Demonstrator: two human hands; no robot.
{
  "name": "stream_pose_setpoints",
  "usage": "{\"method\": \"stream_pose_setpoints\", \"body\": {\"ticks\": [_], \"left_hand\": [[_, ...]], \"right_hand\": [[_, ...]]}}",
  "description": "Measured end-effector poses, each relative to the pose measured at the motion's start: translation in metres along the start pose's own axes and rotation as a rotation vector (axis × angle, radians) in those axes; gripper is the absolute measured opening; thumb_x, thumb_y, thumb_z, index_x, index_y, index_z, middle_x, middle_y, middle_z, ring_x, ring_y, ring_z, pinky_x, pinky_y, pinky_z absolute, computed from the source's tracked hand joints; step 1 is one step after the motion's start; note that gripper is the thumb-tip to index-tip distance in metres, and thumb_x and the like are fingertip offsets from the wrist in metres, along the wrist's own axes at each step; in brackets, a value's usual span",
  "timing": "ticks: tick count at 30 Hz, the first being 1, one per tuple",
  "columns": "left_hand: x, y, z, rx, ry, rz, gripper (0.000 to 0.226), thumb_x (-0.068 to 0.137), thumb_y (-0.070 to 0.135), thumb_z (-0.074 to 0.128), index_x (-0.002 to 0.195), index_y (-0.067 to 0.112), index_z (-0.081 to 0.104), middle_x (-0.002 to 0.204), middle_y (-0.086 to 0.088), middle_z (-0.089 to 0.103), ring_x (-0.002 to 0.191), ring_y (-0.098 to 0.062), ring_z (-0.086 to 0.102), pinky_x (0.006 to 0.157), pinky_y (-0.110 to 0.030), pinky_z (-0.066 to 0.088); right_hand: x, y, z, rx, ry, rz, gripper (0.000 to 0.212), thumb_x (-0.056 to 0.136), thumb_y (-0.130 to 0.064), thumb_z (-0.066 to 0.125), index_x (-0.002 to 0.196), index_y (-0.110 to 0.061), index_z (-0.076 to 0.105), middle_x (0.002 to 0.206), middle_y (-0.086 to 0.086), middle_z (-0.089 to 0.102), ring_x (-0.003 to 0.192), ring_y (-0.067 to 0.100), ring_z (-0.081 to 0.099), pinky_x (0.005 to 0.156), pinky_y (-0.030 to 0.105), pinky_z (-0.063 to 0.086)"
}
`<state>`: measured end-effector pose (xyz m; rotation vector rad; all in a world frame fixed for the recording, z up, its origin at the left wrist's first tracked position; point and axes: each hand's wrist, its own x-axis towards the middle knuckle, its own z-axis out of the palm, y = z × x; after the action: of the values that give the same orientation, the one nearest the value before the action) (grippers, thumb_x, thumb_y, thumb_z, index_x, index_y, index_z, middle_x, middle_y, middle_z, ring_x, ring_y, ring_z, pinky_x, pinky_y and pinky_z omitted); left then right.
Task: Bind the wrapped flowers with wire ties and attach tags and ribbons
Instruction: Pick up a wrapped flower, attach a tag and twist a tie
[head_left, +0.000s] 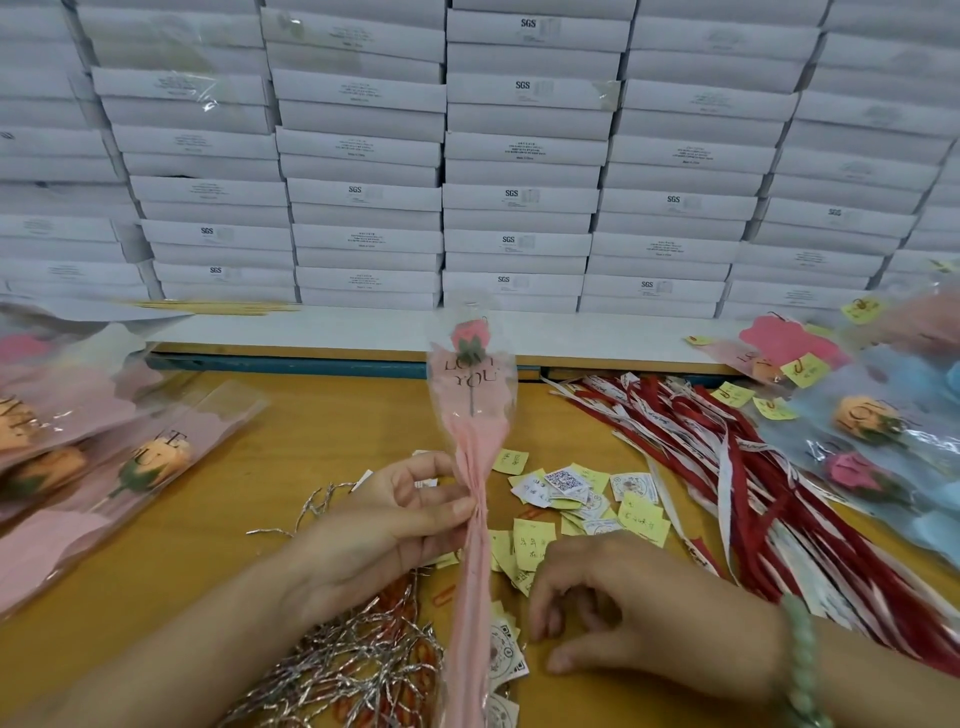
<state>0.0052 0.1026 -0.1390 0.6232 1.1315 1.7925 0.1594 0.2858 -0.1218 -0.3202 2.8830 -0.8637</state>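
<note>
A pink-wrapped single rose (471, 410) in a clear sleeve printed "LOVE YOU" stands upright at the centre. My left hand (384, 525) pinches its gathered neck between thumb and fingers. My right hand (623, 597) hovers low over the table to the right of the wrap, fingers curled downward over the scattered tags (576, 499); whether it holds one I cannot tell. A pile of silver wire ties (353, 670) lies under my left wrist. Red and white ribbons (727, 467) spread out to the right.
Wrapped flowers lie in a pile at the left (93, 452) and finished tagged ones at the right (872, 431). A wall of stacked white boxes (519, 156) closes the back of the wooden table (322, 431). Orange paper clips (441, 595) lie among the ties.
</note>
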Motion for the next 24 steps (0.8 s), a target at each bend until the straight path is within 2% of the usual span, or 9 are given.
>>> {"method": "stream_pose_setpoints", "body": {"ticks": [3, 6, 11, 15, 18, 21, 24], "left_hand": [[0.0, -0.002, -0.002, 0.007, -0.001, 0.006, 0.024, 0.075, -0.008, 0.071, 0.094, 0.006, 0.07, 0.09, -0.016, 0.07, 0.077, -0.021, 0.07, 0.071, -0.028, 0.059], [-0.001, -0.001, -0.002, 0.008, -0.001, 0.013, 0.024, 0.075, -0.008, 0.071, 0.095, 0.006, 0.069, 0.089, -0.016, 0.069, 0.076, -0.021, 0.07, 0.071, -0.028, 0.059], [0.0, -0.001, 0.0, 0.027, 0.025, 0.018, 0.027, 0.078, -0.012, 0.064, 0.1, 0.003, 0.065, 0.087, -0.016, 0.07, 0.073, -0.02, 0.07, 0.068, -0.027, 0.059], [-0.001, 0.0, 0.002, 0.038, 0.021, 0.024, 0.025, 0.077, -0.012, 0.063, 0.094, 0.006, 0.069, 0.093, -0.019, 0.066, 0.076, -0.022, 0.069, 0.071, -0.028, 0.059], [-0.002, 0.001, 0.002, 0.03, 0.01, 0.023, 0.024, 0.079, -0.012, 0.063, 0.092, 0.006, 0.069, 0.094, -0.02, 0.066, 0.077, -0.022, 0.069, 0.071, -0.029, 0.059], [-0.002, 0.001, 0.002, 0.015, -0.005, 0.026, 0.024, 0.079, -0.013, 0.063, 0.093, 0.006, 0.069, 0.091, -0.019, 0.068, 0.076, -0.022, 0.07, 0.072, -0.029, 0.059], [-0.003, 0.002, 0.002, 0.03, -0.01, 0.026, 0.026, 0.079, -0.013, 0.062, 0.088, 0.009, 0.072, 0.089, -0.017, 0.07, 0.077, -0.021, 0.07, 0.072, -0.028, 0.059]], "right_hand": [[-0.002, 0.002, 0.003, -0.003, 0.039, -0.018, 0.013, 0.085, -0.035, 0.073, 0.095, -0.03, 0.067, 0.095, -0.018, 0.057, 0.077, 0.009, 0.056, 0.067, 0.016, 0.044], [-0.001, 0.001, 0.004, -0.001, 0.075, -0.024, 0.017, 0.083, -0.037, 0.074, 0.096, -0.031, 0.064, 0.098, -0.018, 0.056, 0.074, 0.009, 0.055, 0.067, 0.015, 0.043], [0.002, 0.0, 0.003, -0.043, 0.061, -0.014, 0.011, 0.086, -0.037, 0.071, 0.094, -0.031, 0.067, 0.095, -0.018, 0.057, 0.078, 0.001, 0.054, 0.071, 0.013, 0.043], [0.004, -0.006, 0.004, -0.242, 0.001, -0.022, 0.009, 0.093, -0.04, 0.059, 0.096, -0.032, 0.061, 0.096, -0.018, 0.049, 0.08, -0.011, 0.046, 0.07, 0.008, 0.034], [0.005, -0.01, 0.004, -0.391, -0.071, -0.028, 0.012, 0.099, -0.042, 0.046, 0.101, -0.032, 0.052, 0.102, -0.018, 0.042, 0.076, -0.002, 0.04, 0.063, 0.014, 0.03], [0.003, -0.011, -0.001, -0.444, -0.1, 0.004, 0.008, 0.101, -0.04, 0.041, 0.098, -0.033, 0.045, 0.108, -0.017, 0.04, 0.078, 0.005, 0.043, 0.067, 0.022, 0.032], [-0.003, -0.009, -0.017, -0.459, -0.093, 0.049, 0.008, 0.099, -0.032, 0.046, 0.093, -0.036, 0.044, 0.1, -0.019, 0.045, 0.081, 0.002, 0.048, 0.068, 0.015, 0.036]]}}
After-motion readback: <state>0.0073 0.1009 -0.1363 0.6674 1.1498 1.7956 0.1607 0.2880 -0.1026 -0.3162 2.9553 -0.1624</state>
